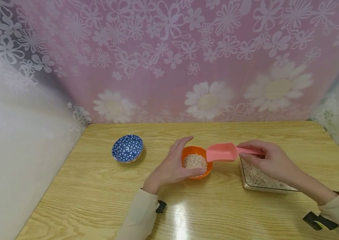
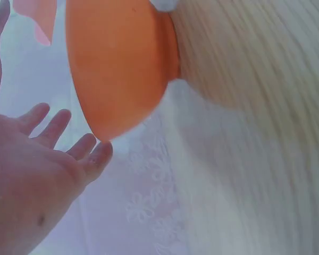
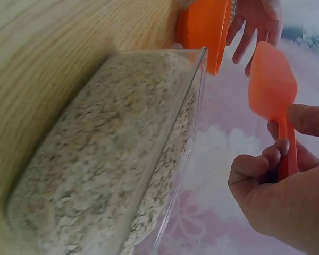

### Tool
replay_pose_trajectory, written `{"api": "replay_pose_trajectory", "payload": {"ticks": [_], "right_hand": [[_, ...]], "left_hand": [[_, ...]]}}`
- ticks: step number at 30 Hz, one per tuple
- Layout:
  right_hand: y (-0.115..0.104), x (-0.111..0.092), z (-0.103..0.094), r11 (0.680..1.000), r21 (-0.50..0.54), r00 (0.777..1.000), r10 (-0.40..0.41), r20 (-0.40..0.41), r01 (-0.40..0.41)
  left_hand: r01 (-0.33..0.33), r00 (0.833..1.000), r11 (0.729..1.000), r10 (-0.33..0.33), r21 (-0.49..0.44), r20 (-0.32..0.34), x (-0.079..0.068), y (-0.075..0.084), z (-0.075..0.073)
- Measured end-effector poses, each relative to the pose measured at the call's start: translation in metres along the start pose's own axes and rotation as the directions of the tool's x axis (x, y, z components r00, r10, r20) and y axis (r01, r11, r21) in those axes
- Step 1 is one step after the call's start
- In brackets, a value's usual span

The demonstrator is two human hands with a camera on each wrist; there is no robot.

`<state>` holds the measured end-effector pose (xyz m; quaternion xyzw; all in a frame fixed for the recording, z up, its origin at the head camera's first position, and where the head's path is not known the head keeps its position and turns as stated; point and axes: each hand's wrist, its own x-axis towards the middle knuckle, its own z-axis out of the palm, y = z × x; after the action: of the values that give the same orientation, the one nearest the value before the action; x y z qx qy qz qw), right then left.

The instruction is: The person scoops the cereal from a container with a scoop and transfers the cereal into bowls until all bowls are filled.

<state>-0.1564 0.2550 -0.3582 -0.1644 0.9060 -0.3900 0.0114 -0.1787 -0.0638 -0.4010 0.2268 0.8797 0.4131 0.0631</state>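
In the head view an orange bowl [image 1: 197,177] stands on the table, with pale flakes like oats [image 1: 195,161] inside. My left hand [image 1: 172,166] is at the bowl's left side, thumb reaching over the near rim and fingers spread. In the left wrist view a fingertip appears to meet the edge of the bowl [image 2: 119,69]. My right hand [image 1: 269,160] grips the handle of a pink scoop [image 1: 222,152]. Its scoop end, showing no flakes, hangs level by the bowl's right rim. Below the right hand sits a clear rectangular container [image 3: 173,143] of flakes, partly hidden from above.
A blue and white patterned bowl [image 1: 127,148] stands to the left on the wooden table [image 1: 97,200], apart from the orange one. Behind the table's far edge hangs a pink flowered curtain [image 1: 163,66]. Pale flowered fabric also borders both sides.
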Motion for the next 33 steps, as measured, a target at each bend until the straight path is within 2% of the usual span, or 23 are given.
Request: {"api": "replay_pose_trajectory", "payload": {"ticks": [7, 16, 25, 33], "right_hand": [[0.019, -0.012, -0.01, 0.993, 0.117, 1.0, -0.027, -0.007, 0.027], [0.045, -0.033, -0.027, 0.986, 0.167, 0.998, -0.009, -0.056, 0.018], [0.068, -0.052, -0.046, 0.99, 0.108, 0.989, 0.1, -0.11, -0.088], [0.085, -0.064, -0.056, 0.988, 0.015, 0.972, 0.152, -0.179, -0.152]], "left_hand": [[-0.075, 0.997, 0.995, 0.075, -0.058, -0.004, 0.002, 0.018, 0.009], [-0.136, 0.991, 0.989, 0.137, -0.062, 0.01, 0.004, 0.038, 0.029], [-0.131, 0.99, 0.991, 0.132, -0.03, 0.051, 0.008, 0.057, 0.051], [-0.152, 0.986, 0.988, 0.149, 0.03, 0.081, 0.017, 0.073, 0.074]]}}
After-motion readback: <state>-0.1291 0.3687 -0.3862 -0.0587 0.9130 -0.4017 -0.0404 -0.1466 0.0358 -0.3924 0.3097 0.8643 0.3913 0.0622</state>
